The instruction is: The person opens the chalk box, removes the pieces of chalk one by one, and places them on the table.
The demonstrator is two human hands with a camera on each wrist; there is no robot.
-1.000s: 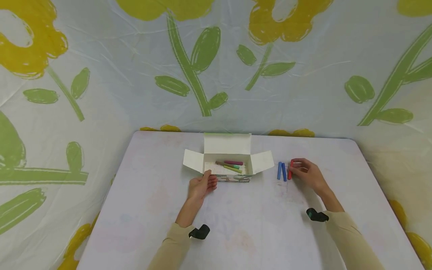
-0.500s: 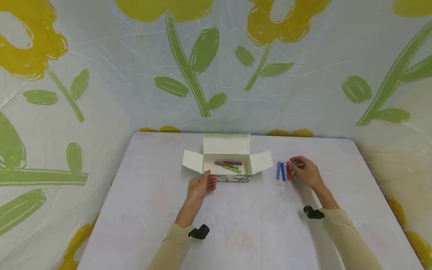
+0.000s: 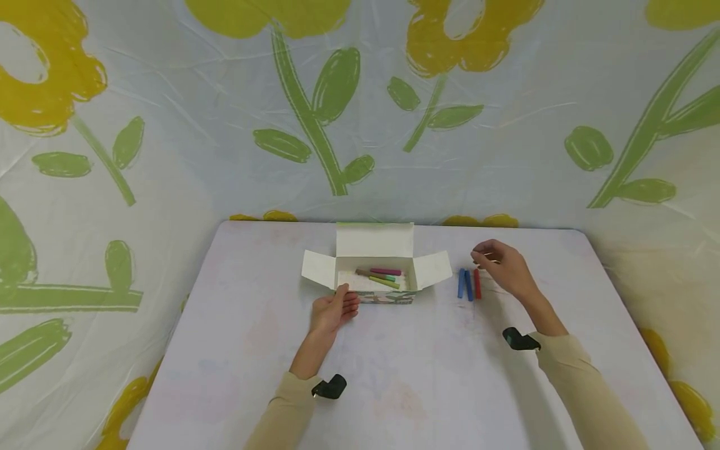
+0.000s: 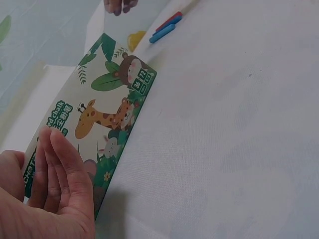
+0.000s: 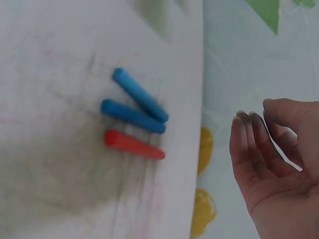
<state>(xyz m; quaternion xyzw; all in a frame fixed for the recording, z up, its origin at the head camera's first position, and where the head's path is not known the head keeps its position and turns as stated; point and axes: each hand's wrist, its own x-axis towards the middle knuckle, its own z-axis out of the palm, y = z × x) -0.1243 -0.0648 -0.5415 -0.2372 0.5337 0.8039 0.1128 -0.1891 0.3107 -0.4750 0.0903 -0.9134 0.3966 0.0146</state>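
The red chalk (image 3: 477,284), pointing 12-to-6, lies at 8 o'clock from the nearer, loose, empty right hand (image 3: 503,267), while the left hand (image 3: 330,312) holds the box (image 3: 388,299).

one box (image 3: 388,298), seven chalk sticks (image 3: 477,284), one table (image 3: 427,369)

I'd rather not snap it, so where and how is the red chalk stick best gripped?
Likely mid-length: pinch the red chalk stick across its long sides, from above and the person's right. It is slender and lies flat; the nearer blue stick lies close on its left.
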